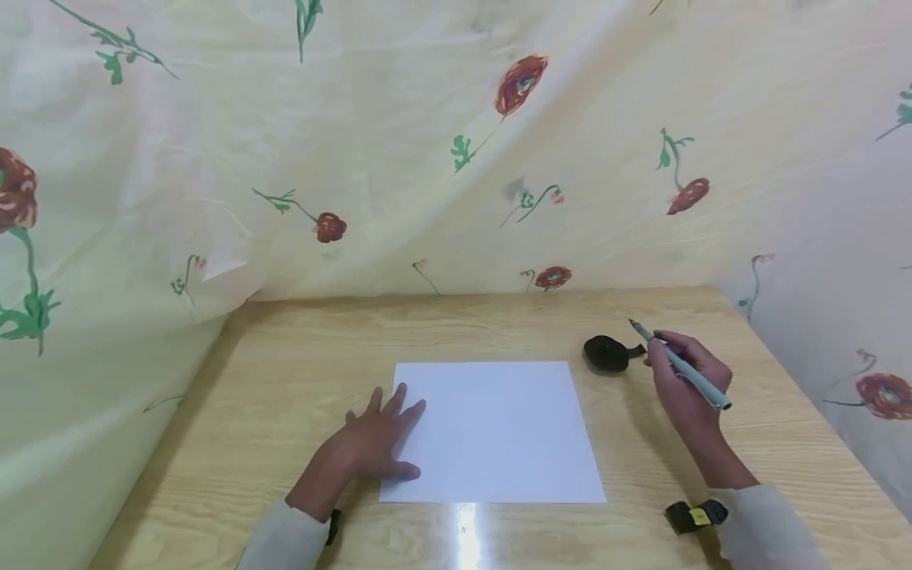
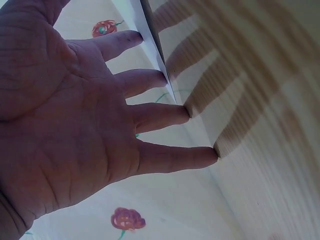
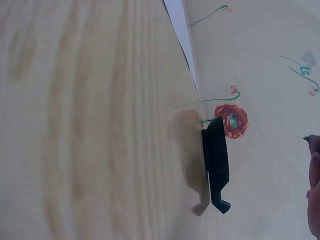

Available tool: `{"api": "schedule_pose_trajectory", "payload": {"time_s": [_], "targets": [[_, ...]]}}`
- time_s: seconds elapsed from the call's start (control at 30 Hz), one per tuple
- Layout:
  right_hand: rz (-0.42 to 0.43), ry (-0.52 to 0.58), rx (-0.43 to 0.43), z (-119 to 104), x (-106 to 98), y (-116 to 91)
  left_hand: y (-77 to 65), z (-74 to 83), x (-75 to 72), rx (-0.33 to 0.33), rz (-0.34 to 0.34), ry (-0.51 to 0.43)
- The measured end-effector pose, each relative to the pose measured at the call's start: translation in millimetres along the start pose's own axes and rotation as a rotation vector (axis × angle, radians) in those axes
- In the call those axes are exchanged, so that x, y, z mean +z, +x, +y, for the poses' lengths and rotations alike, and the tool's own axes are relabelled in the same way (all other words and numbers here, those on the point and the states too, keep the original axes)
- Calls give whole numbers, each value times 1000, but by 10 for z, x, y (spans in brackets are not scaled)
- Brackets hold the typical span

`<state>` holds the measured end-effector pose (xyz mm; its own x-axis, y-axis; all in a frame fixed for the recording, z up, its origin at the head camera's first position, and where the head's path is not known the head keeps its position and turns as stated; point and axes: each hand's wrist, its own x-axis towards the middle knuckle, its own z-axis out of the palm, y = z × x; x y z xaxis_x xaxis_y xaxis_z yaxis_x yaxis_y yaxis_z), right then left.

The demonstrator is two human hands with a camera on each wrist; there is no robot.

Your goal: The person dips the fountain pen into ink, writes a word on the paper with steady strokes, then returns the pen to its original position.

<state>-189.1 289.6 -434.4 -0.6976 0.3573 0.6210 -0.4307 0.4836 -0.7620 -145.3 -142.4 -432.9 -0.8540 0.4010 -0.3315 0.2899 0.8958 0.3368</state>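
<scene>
A white sheet of paper (image 1: pixel 499 435) lies flat on the wooden table. My left hand (image 1: pixel 374 439) rests across its left edge with fingers spread. In the left wrist view, two straight fingertips of the left hand (image 2: pixel 90 110) meet the paper's edge (image 2: pixel 150 45) and two reach the wood. On the right, my right hand (image 1: pixel 691 376) grips a grey-blue pen (image 1: pixel 687 368), its dark tip pointing up and left. Just left of that hand sits a black rounded object (image 1: pixel 606 354) with a short bent tail. Only part of the right hand (image 3: pixel 314 190) shows in the right wrist view.
The wooden table (image 1: pixel 306 340) ends at a pale cloth (image 1: pixel 399 158) with red flowers, which hangs behind it and along both sides. A bright reflection lies on the wood below the paper. Dark bands are on both wrists.
</scene>
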Motion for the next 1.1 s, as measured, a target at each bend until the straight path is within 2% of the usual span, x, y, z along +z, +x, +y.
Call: {"api": "schedule_pose_trajectory", "payload": {"time_s": [0.2,0.4,0.53,0.63,0.87,0.97,1.1], "targets": [[-83,1,91,-14,-16,-29,-8,-14,44,14,11,-5],[-92,20,23,29,11,-14,-18,-7,62,25,22,-13],[-101,-71,5,17,68,10,-17,2,28,25,29,2],[-144,-157,15,9,122,36,-12,-8,21,30,30,9],[-212,-261,25,83,197,109,-16,-26,50,20,21,-6],[-265,-304,59,120,192,139,-14,-31,51,24,24,-2],[-349,-297,141,177,160,145,-3,-32,38,27,20,6]]}}
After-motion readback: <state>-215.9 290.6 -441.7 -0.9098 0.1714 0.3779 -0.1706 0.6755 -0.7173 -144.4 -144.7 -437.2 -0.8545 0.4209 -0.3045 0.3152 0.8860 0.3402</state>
